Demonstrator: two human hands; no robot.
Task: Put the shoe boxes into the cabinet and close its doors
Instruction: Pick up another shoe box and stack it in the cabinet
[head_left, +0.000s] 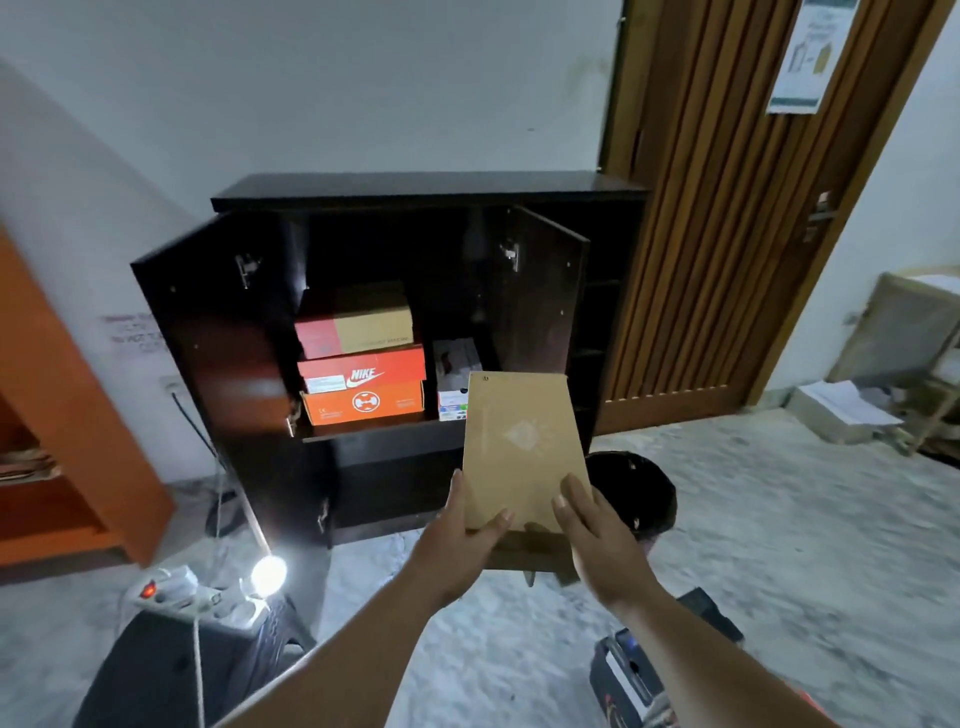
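Note:
A dark brown cabinet (431, 192) stands against the wall with its left door (218, 332) and right door (540, 291) swung open. On its upper shelf an orange shoe box (363, 384) carries a tan and red shoe box (358, 322); a small white box (454, 374) stands to their right. I hold a plain brown shoe box (519, 441) in the air in front of the cabinet, its far end near the shelf. My left hand (462, 540) grips its near left corner, and my right hand (592, 530) grips its near right side.
A black round bin (644, 488) sits on the floor right of the cabinet. A power strip with a bright lamp (267, 574) lies on a black stool at lower left. An orange shelf (78, 415) is at the left, a wooden door (727, 208) at the right.

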